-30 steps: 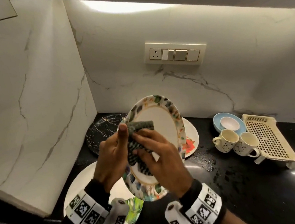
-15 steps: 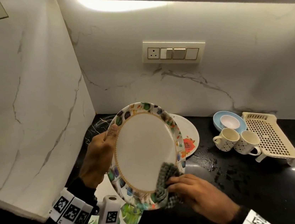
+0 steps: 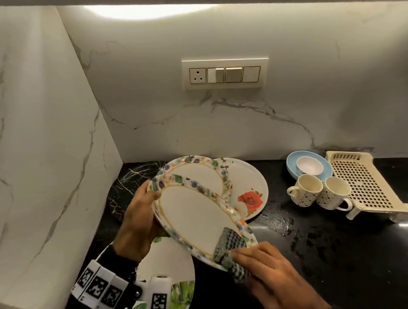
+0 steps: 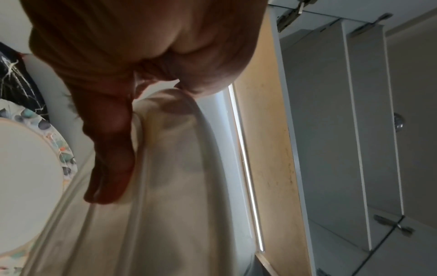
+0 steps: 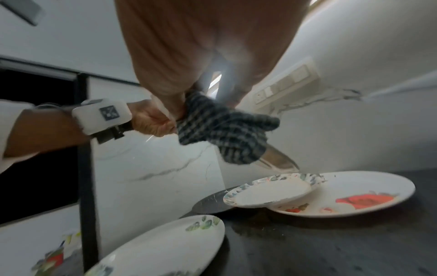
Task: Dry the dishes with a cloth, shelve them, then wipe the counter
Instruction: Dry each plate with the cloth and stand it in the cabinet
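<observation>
My left hand [image 3: 144, 213] grips the far-left rim of a floral-rimmed plate [image 3: 193, 220], held tilted above the counter. In the left wrist view its fingers [image 4: 111, 149] lie along the plate's pale underside [image 4: 177, 186]. My right hand [image 3: 265, 267] pinches a dark checked cloth [image 3: 228, 249] over the plate's near-right rim. The right wrist view shows the cloth [image 5: 227, 128] bunched under that hand. A second floral plate [image 3: 195, 176] lies behind, overlapping a rose plate [image 3: 250, 187].
A leaf-print plate [image 3: 175, 281] lies at the counter's front left. Two patterned mugs [image 3: 305, 189] [image 3: 334, 192], a blue plate [image 3: 293, 169] holding a small bowl [image 3: 309, 164], and a cream rack [image 3: 363, 183] stand at the right. Water drops [image 3: 283, 221] spot the black counter. A dark marbled board [image 3: 133, 175] fills the corner.
The cloth has slid from the plate's middle down to its near rim. My left hand has tipped the plate from upright to a flatter tilt.
</observation>
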Demonstrator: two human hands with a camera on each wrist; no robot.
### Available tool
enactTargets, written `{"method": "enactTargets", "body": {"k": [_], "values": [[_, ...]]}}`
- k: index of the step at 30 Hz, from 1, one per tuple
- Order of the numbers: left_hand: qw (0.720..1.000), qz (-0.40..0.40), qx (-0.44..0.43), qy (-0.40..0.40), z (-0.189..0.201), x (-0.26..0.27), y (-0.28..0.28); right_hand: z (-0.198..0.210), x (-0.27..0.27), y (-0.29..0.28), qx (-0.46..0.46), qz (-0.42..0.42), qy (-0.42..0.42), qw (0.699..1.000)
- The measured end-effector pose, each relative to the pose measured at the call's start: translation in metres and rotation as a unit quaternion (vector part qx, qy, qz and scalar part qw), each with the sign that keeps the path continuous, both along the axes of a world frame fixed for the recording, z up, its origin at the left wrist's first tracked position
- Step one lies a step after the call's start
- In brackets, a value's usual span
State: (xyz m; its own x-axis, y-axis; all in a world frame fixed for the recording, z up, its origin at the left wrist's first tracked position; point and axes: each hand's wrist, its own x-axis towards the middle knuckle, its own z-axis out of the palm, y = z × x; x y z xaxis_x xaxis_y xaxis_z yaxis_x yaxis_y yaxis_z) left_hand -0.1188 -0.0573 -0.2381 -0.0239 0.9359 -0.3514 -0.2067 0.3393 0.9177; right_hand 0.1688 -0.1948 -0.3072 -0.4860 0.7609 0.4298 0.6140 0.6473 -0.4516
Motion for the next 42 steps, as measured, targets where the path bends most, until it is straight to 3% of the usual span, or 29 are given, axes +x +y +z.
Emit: {"method": "enactTargets", "body": {"k": [3, 5, 6, 7, 9, 11, 12, 14, 17, 21, 23, 25, 27, 29, 32, 35, 37, 39, 42], "values": [[0.997, -0.018, -0.015, -0.071, 0.014, 0.010, -0.007, 0.017, -0.001, 0.003, -0.001, -0.100, 0.115, 0.988], [0.995, -0.034, -0.011, -0.092, 0.013, 0.017, -0.010, 0.039, 0.002, 0.007, -0.055, -0.160, 0.225, 0.960], [0.997, -0.043, 0.007, -0.065, 0.008, 0.021, -0.012, 0.051, 0.006, 0.009, -0.089, -0.179, 0.288, 0.936], [0.998, -0.054, 0.040, -0.016, 0.001, 0.022, -0.012, 0.062, 0.010, 0.012, -0.129, -0.194, 0.357, 0.905], [0.991, -0.077, 0.088, 0.059, -0.012, 0.021, -0.014, 0.078, 0.021, 0.017, -0.225, -0.194, 0.517, 0.803], [0.990, -0.105, 0.086, 0.022, -0.019, 0.017, -0.017, 0.092, 0.032, 0.022, -0.283, -0.175, 0.644, 0.689], [0.990, -0.119, 0.074, -0.015, -0.023, 0.013, -0.019, 0.099, 0.036, 0.024, -0.299, -0.167, 0.679, 0.650], [0.984, -0.124, 0.043, -0.117, -0.031, 0.008, -0.022, 0.106, 0.042, 0.028, -0.314, -0.161, 0.703, 0.617], [0.971, -0.081, 0.047, -0.220, -0.029, 0.009, -0.027, 0.101, 0.047, 0.033, -0.310, -0.178, 0.715, 0.601], [0.958, -0.080, 0.089, -0.259, -0.006, 0.013, -0.035, 0.088, 0.055, 0.046, -0.198, -0.280, 0.717, 0.607], [0.961, -0.064, 0.126, -0.238, 0.002, 0.013, -0.040, 0.089, 0.056, 0.052, -0.119, -0.321, 0.696, 0.632], [0.966, -0.077, 0.147, -0.197, 0.008, 0.017, -0.044, 0.092, 0.049, 0.060, -0.100, -0.304, 0.637, 0.701], [0.972, -0.089, 0.143, -0.163, 0.010, 0.029, -0.048, 0.095, 0.033, 0.069, -0.105, -0.277, 0.529, 0.796], [0.978, -0.076, 0.141, -0.130, 0.012, 0.044, -0.053, 0.093, 0.015, 0.080, -0.081, -0.253, 0.433, 0.861], [0.981, -0.066, 0.158, -0.092, 0.020, 0.063, -0.058, 0.093, -0.022, 0.089, -0.023, -0.241, 0.354, 0.904], [0.979, -0.043, 0.178, -0.089, 0.020, 0.070, -0.059, 0.092, -0.066, 0.077, 0.030, -0.144, 0.243, 0.959], [0.979, -0.024, 0.180, -0.096, 0.016, 0.068, -0.060, 0.090, -0.079, 0.067, 0.056, -0.091, 0.171, 0.979], [0.980, -0.013, 0.171, -0.102, 0.015, 0.062, -0.063, 0.088, -0.067, 0.069, 0.055, -0.068, 0.160, 0.983], [0.981, 0.009, 0.141, -0.130, 0.015, 0.055, -0.070, 0.076, -0.028, 0.087, 0.002, -0.160, 0.278, 0.947]]}}
